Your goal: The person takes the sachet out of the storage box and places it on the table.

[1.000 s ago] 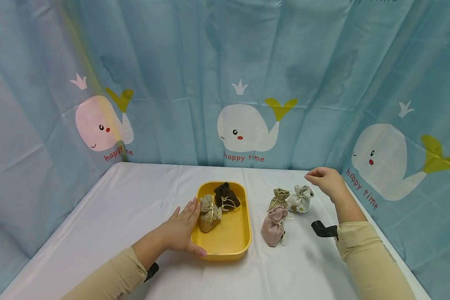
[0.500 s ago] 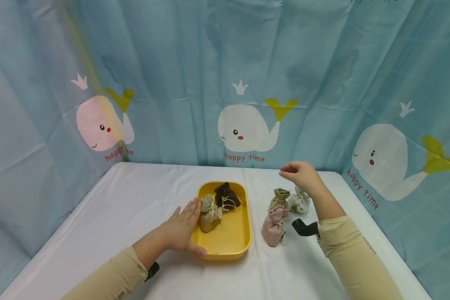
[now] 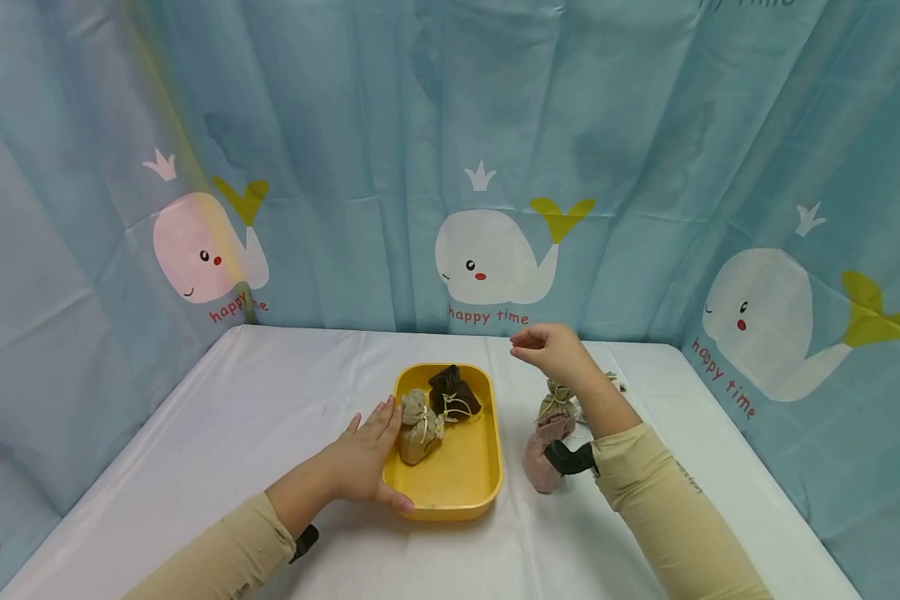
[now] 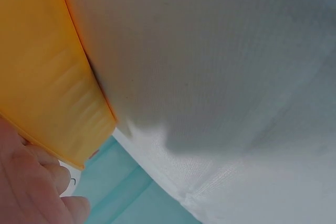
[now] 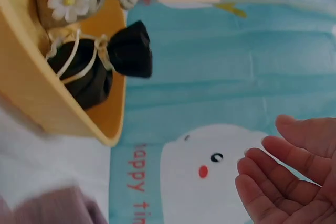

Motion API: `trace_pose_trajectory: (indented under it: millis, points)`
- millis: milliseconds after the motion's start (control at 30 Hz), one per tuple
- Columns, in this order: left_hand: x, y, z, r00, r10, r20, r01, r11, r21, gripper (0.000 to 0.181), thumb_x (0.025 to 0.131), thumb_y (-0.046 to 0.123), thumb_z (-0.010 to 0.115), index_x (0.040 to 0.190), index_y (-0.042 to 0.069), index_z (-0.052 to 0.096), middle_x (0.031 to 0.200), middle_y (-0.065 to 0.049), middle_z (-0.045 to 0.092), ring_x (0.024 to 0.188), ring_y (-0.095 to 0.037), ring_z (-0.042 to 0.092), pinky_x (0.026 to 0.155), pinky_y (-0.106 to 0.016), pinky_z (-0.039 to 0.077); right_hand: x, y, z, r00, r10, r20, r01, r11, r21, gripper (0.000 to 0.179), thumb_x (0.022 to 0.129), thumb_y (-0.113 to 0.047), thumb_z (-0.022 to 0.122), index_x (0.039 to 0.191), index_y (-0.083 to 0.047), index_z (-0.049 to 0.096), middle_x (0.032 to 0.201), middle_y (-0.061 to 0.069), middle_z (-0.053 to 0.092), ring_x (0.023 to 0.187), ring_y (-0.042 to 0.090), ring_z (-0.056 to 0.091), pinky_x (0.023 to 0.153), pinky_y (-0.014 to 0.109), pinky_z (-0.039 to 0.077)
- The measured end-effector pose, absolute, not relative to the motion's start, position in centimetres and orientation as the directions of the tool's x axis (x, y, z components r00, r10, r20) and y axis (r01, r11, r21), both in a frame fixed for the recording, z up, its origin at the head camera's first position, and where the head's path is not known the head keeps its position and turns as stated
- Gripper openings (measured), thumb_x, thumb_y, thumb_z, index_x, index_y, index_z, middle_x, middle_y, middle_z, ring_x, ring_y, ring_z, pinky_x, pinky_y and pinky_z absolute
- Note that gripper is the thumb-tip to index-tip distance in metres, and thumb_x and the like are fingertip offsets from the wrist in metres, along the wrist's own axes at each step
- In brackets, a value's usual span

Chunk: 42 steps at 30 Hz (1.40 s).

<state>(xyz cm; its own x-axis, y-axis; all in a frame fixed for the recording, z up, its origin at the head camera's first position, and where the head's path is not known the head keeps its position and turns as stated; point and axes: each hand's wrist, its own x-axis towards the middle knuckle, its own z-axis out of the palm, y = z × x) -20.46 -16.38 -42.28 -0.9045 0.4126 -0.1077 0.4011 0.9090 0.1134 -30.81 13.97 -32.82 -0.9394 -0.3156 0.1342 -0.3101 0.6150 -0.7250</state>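
A yellow tray holds a dark brown drawstring pouch at its back and a beige drawstring pouch along its left wall. My left hand rests against the tray's left side, fingers straight along the rim and thumb at the near corner. My right hand is raised to the right of the tray, fingers loosely bent with nothing in them. Beneath and beside the right arm stand a pink pouch and an olive pouch. A white pouch behind the wrist is mostly hidden.
White cloth covers the table. Blue curtains printed with whales enclose its back and both sides. Each wrist carries a black camera mount.
My right hand has moved left, from beyond the white pouch to near the tray, and its arm now covers part of the pouches. The left hand and tray have stayed put.
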Motion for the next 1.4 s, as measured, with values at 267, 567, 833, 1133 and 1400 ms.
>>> trace_pose_trajectory:
  millis: [267, 567, 833, 1133, 1400]
  points:
    - [-20.4, -16.4, -42.1, -0.903, 0.415, -0.115, 0.403, 0.908, 0.115, 0.140, 0.046, 0.091, 0.044, 0.146, 0.003, 0.002, 0.152, -0.016, -0.006, 0.139, -0.029, -0.001, 0.108, -0.053, 0.009, -31.2, 10.6, -34.0, -0.919, -0.383, 0.098, -0.339, 0.634, -0.695, 0.021, 0.086, -0.023, 0.064, 0.104, -0.012, 0.068, 0.100, 0.002, 0.066, 0.094, 0.019, 0.061, 0.082, 0.037, 0.049]
    - [-20.3, -16.3, -41.8, -0.901, 0.421, -0.110, 0.407, 0.904, 0.129, 0.139, 0.047, 0.090, 0.046, 0.146, 0.002, 0.004, 0.152, -0.017, -0.005, 0.139, -0.030, 0.000, 0.108, -0.053, 0.010, -31.2, 7.0, -35.2, -0.898, -0.430, 0.097, -0.374, 0.626, -0.685, 0.020, 0.085, -0.024, 0.066, 0.102, -0.014, 0.069, 0.093, -0.004, 0.067, 0.088, 0.013, 0.061, 0.082, 0.032, 0.049]
    - [-20.4, -16.3, -42.0, -0.902, 0.418, -0.111, 0.402, 0.904, 0.143, 0.139, 0.047, 0.090, 0.047, 0.147, 0.003, 0.004, 0.152, -0.018, -0.004, 0.139, -0.031, 0.000, 0.108, -0.054, 0.010, -30.7, 4.6, -36.0, -0.846, -0.525, 0.097, -0.440, 0.582, -0.684, 0.026, 0.085, -0.024, 0.066, 0.106, -0.008, 0.067, 0.093, -0.002, 0.067, 0.085, 0.010, 0.062, 0.080, 0.027, 0.050]
    - [-20.4, -16.5, -42.2, -0.895, 0.433, -0.102, 0.420, 0.898, 0.131, 0.138, 0.047, 0.091, 0.044, 0.147, 0.003, 0.005, 0.152, -0.018, -0.004, 0.139, -0.031, 0.001, 0.107, -0.054, 0.011, -30.4, 2.8, -36.4, -0.797, -0.601, 0.059, -0.477, 0.566, -0.672, 0.033, 0.086, -0.022, 0.065, 0.115, -0.007, 0.063, 0.101, 0.001, 0.067, 0.090, 0.011, 0.061, 0.081, 0.026, 0.049]
    - [-20.3, -16.4, -42.0, -0.894, 0.435, -0.105, 0.420, 0.896, 0.142, 0.137, 0.048, 0.090, 0.045, 0.147, 0.004, 0.006, 0.152, -0.018, -0.004, 0.139, -0.031, 0.001, 0.107, -0.054, 0.010, -30.2, 2.3, -37.1, -0.771, -0.637, -0.002, -0.488, 0.592, -0.641, 0.033, 0.089, -0.018, 0.061, 0.120, -0.009, 0.060, 0.113, 0.005, 0.064, 0.102, 0.015, 0.059, 0.086, 0.030, 0.047]
